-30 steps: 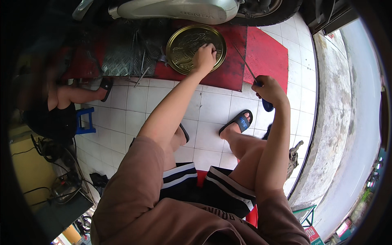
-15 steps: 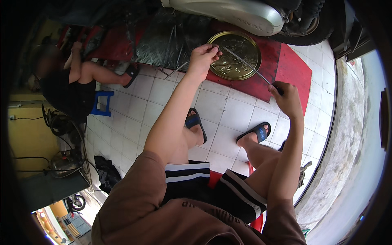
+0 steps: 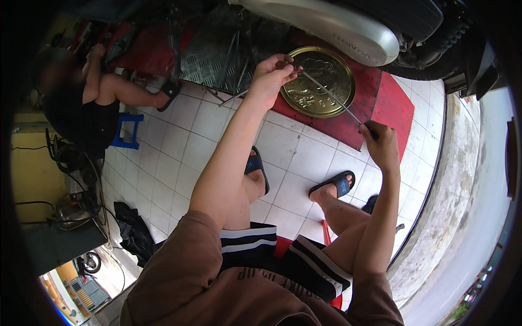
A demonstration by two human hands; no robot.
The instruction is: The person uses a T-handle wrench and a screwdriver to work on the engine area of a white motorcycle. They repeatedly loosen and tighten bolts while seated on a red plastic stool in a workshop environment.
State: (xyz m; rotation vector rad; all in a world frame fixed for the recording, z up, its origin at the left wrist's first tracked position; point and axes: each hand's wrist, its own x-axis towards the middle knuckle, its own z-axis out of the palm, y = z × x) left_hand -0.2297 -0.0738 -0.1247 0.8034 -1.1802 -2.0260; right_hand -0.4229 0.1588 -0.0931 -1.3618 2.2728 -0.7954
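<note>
My right hand (image 3: 383, 146) is closed round the dark handle of a long thin screwdriver (image 3: 333, 98). Its metal shaft slants up and left to my left hand (image 3: 272, 80). There the fingers are pinched together at the tip, on something small and dark that I cannot make out. Under the shaft a round gold-coloured metal tray (image 3: 348, 102) with a raised pattern lies on a red platform (image 3: 389, 108). Both hands are above the platform's near edge, and the left hand is beside the tray's left rim.
Above the tray is a motorcycle (image 3: 348, 41) with a silver side cover. Left of it lies a dark tread plate (image 3: 209, 62), with metal rods sticking out. A person (image 3: 81, 103) sits at the far left by a blue stool (image 3: 127, 130). White tiles (image 3: 291, 190) cover the floor.
The view has shifted slightly, so the tray and motorcycle appear a little lower and further right. My hands keep the same hold, and the right one sits slightly lower in the picture.
</note>
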